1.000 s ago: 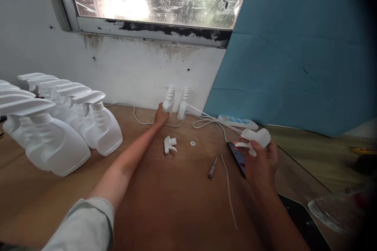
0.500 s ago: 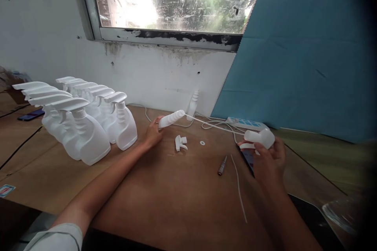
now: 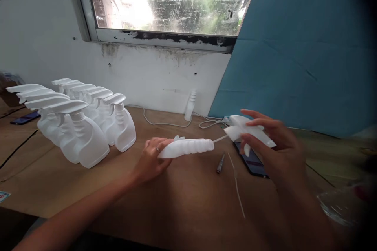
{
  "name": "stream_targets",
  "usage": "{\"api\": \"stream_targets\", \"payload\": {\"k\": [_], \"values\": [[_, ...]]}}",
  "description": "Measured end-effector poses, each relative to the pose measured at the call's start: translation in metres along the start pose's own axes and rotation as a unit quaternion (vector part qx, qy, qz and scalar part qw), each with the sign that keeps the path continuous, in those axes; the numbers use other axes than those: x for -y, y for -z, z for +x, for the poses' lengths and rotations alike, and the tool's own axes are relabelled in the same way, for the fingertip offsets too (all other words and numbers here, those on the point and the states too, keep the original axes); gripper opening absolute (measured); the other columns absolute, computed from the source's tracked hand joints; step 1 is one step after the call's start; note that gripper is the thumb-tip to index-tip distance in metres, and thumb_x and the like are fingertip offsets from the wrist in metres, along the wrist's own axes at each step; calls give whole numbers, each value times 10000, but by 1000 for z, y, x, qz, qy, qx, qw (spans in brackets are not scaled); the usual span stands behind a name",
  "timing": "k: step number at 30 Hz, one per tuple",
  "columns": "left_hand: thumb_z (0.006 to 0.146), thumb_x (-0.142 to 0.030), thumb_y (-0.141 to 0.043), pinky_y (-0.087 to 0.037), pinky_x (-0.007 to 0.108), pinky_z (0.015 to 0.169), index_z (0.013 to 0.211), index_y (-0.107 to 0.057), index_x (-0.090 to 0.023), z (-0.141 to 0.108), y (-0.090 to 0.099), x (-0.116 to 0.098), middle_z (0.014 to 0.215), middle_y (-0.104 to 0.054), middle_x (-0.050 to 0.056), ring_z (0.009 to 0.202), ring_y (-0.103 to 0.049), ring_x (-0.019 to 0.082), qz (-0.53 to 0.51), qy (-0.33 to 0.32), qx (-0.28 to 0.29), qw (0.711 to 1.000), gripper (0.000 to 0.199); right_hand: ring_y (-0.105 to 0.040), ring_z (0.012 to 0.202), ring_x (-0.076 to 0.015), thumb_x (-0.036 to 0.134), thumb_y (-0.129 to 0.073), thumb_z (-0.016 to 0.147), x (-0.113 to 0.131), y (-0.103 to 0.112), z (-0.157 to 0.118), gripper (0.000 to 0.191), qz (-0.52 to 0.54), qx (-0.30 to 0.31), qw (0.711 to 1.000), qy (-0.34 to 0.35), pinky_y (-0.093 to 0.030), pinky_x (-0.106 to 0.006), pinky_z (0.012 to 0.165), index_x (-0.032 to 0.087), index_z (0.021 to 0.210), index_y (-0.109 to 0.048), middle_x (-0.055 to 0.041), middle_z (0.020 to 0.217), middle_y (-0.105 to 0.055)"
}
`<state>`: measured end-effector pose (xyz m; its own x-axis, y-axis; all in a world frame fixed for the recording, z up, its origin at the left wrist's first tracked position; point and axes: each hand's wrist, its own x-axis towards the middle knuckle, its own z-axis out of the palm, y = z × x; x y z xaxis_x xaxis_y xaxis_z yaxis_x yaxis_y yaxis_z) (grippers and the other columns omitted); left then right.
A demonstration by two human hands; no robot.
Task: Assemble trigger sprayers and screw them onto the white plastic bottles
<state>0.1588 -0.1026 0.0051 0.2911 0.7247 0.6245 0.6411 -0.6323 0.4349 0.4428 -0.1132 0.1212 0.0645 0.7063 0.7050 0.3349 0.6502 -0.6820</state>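
My left hand (image 3: 153,159) is wrapped around the base of a white plastic bottle (image 3: 188,148) with a ribbed neck. The bottle lies tilted on its side above the table, its neck pointing right. Pinched in my right hand (image 3: 279,147) is a white trigger spray head (image 3: 239,126). A thin dip tube (image 3: 220,139) runs from it to the bottle's mouth, with only a short length showing between them. Behind the bottle, a small white trigger piece (image 3: 178,138) is mostly hidden. On the table below the spray head lie a loose thin tube (image 3: 236,184) and a small dark pointed tool (image 3: 220,164).
White spray bottles (image 3: 94,141) stand in two rows at left. A phone (image 3: 253,163) lies under my right hand, another phone (image 3: 26,117) far left. One headless bottle (image 3: 191,106) stands by the wall near a white cable (image 3: 167,124). Blue cloth (image 3: 294,55) hangs at right.
Both hands have come closer together, and much less of the dip tube shows between spray head and bottle. The bottle has moved right and nearer, now covering the washer. The spray head has been turned.
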Motion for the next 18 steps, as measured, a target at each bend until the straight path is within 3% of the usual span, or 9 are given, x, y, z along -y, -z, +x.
{"api": "stream_targets", "payload": {"k": [3,6,8,11,14,18], "values": [[845,-261,-640,-415,399,958,1275,-491,-279,-10,-4,-9,1251,-592,63,1120,-548,246,-93,37,-3,995,456,-634,598,-120,288,-704,815,21,-16,5,70,-8,111,994,18,-526,-266,478,221,837,-698,-76,1231,-637],[854,-323,-642,-454,366,923,1272,-497,-264,-19,-12,-7,1228,-596,66,1074,-578,234,-193,91,17,977,446,-666,677,-140,434,-610,888,28,-26,11,293,52,257,965,6,-573,-304,580,259,1110,-684,-106,1347,-557],[851,-353,-650,-465,355,916,1282,-497,-254,-24,-16,-5,1216,-602,66,1059,-586,231,-240,119,40,963,467,-682,713,-167,568,-529,895,26,-31,12,508,127,303,944,-20,-585,-353,633,303,1328,-549,-120,1430,-483],[842,-371,-664,-469,341,925,1281,-502,-250,-29,-20,-2,1227,-602,58,1073,-584,229,-302,139,56,942,483,-682,704,-192,610,-452,908,16,-39,12,589,237,281,928,-65,-580,-412,651,352,1435,-404,-109,1491,-418],[837,-377,-671,-471,322,929,1281,-500,-249,-30,-21,-1,1223,-604,49,1084,-579,224,-343,151,64,925,493,-675,701,-214,513,-435,928,3,-46,11,493,310,252,911,-102,-569,-437,634,327,1383,-476,-100,1456,-474],[834,-383,-673,-478,311,905,1287,-491,-241,-29,-22,0,1178,-617,49,1061,-579,221,-355,164,82,917,508,-674,691,-213,410,-476,887,-10,-56,11,460,356,256,887,-143,-566,-431,616,318,1334,-532,-75,1448,-489]]}}
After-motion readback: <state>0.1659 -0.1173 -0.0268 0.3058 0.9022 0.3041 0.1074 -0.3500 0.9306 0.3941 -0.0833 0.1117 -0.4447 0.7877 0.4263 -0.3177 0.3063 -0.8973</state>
